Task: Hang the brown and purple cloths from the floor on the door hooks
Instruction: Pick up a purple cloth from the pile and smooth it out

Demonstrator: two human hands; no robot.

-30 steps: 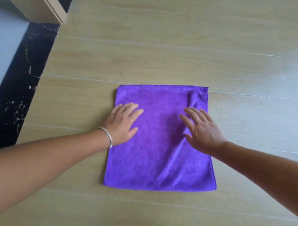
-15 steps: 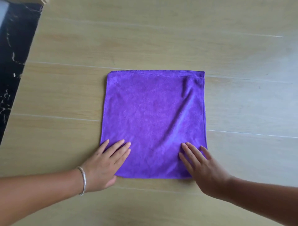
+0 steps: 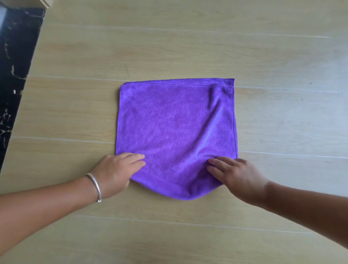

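Two hands: both reach in from the near edge of the view and meet the near corners of one cloth.
Purple cloth (image 3: pixel 175 132): lies spread on the floor at the middle of the view, roughly square; its far edge at 12 o'clock is straight with a stitched hem, and its near edge at 6 o'clock bows toward the viewer in a curve between the hands.
Crease: a soft ridge runs through the cloth from its 1 o'clock corner down toward 5 o'clock.
Left hand (image 3: pixel 116 172): sits at the cloth's 7 o'clock corner; its fingers (image 3: pixel 134 157) are bent over the top of the fabric, grasping that corner, with the thumb hidden beneath.
Right hand (image 3: pixel 238 176): sits at the cloth's 5 o'clock corner; its fingers (image 3: pixel 219 162) curl onto the fabric, grasping that corner, where the cloth puckers around them.
Bracelet (image 3: pixel 95 186): a plain silver band round the left wrist.
Floor (image 3: pixel 188 47): pale wood-look planks with thin seams running from 9 to 3 o'clock.
Dark strip (image 3: pixel 17 66): black stone with white veining, along the floor's edge at 10 o'clock, well apart from the cloth.
Pale corner (image 3: pixel 46 2): a light wooden edge at 11 o'clock, only partly in view.
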